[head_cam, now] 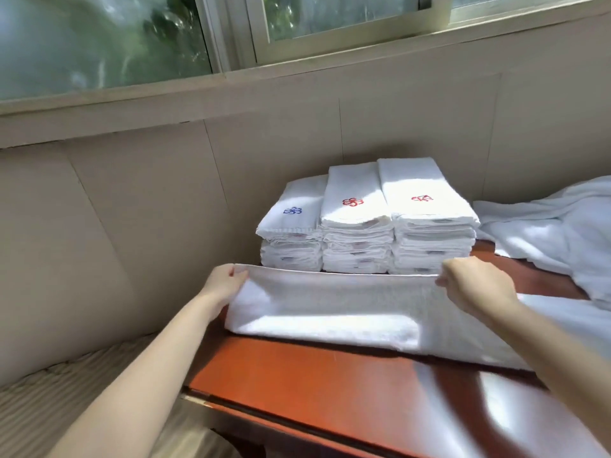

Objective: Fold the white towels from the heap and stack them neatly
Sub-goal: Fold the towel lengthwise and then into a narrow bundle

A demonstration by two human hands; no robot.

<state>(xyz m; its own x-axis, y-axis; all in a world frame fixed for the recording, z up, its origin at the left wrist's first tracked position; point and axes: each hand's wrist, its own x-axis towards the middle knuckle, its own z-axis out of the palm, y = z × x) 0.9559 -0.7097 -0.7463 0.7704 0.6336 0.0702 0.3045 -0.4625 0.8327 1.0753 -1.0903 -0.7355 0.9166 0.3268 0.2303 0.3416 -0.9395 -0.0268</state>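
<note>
A white towel (337, 309) lies folded lengthwise across the red-brown table (330, 385). My left hand (224, 282) pinches its far left corner. My right hand (476, 285) pinches the far edge further right. Behind the towel stand three stacks of folded white towels (363, 226), side by side against the wall; the left one bears a blue emblem, the other two red ones. The heap of unfolded white towels (555, 233) lies at the right, spilling toward the towel I hold.
A beige panelled wall (165, 193) and a window (132, 38) rise behind the table. To the left, below the table's edge, lies a striped beige cushion (66, 391).
</note>
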